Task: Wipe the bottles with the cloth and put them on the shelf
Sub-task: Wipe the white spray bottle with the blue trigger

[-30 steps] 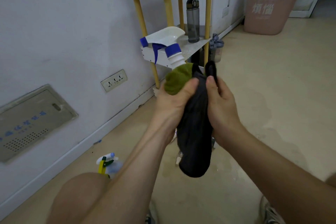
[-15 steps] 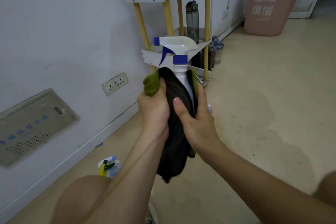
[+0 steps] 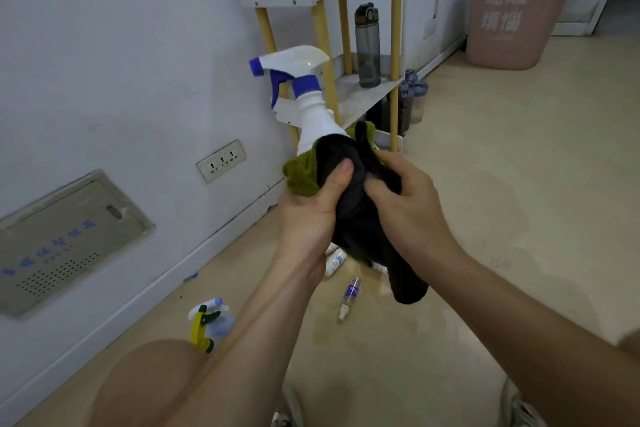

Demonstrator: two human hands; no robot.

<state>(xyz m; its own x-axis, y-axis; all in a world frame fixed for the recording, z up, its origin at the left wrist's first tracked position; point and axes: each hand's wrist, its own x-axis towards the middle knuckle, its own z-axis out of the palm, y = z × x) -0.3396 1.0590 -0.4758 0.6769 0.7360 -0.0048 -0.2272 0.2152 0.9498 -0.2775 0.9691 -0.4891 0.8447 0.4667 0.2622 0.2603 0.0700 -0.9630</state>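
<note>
A white spray bottle (image 3: pixel 311 104) with a blue nozzle and trigger tilts up and to the left, its body wrapped in a dark cloth (image 3: pixel 360 218) with a green side. My left hand (image 3: pixel 308 215) grips the wrapped bottle from the left, thumb pressed on the cloth. My right hand (image 3: pixel 405 204) clutches the cloth from the right. The bottle's lower part is hidden under the cloth. Behind stands the shelf (image 3: pixel 363 94) with yellow posts; a grey water bottle (image 3: pixel 367 45) stands on its middle board.
On the floor lie a small spray bottle (image 3: pixel 348 298), a white bottle (image 3: pixel 334 258) and a yellow-green trigger sprayer (image 3: pixel 207 322) near the wall. More bottles (image 3: pixel 414 97) stand beside the shelf's foot. A pink bin (image 3: pixel 512 7) is at the back right. The floor looks wet below my hands.
The spray bottle has tipped from upright to leaning left, with more of its neck showing. Both hands have slid lower along the cloth-wrapped body and turned around it.
</note>
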